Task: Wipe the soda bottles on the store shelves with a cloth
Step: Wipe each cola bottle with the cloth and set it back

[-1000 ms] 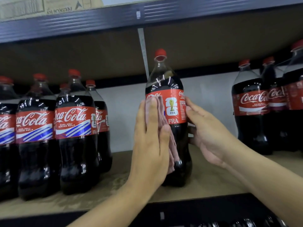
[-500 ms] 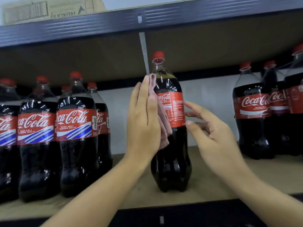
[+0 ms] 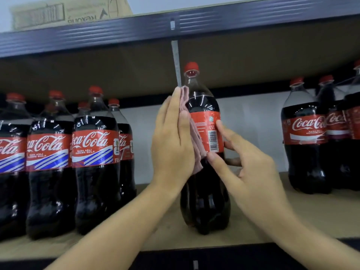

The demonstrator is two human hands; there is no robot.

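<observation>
1. A folded pink cloth [image 3: 191, 133] is being pressed flat against the left flank of a tall clear plastic cola bottle with a red cap [image 3: 204, 184] by the left hand [image 3: 172, 145], fingers straight, probably so that a broad area is being wiped.
2. The bottle is being steadied, seemingly turned, by the spread fingertips of the right hand [image 3: 245, 168] touching its red label [image 3: 207, 131].
3. It is standing alone on the brown shelf board [image 3: 303, 217], between two bottle groups, barcode side facing out.

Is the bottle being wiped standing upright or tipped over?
Upright. The bottle stands on its base on the shelf, red cap on top.
</observation>
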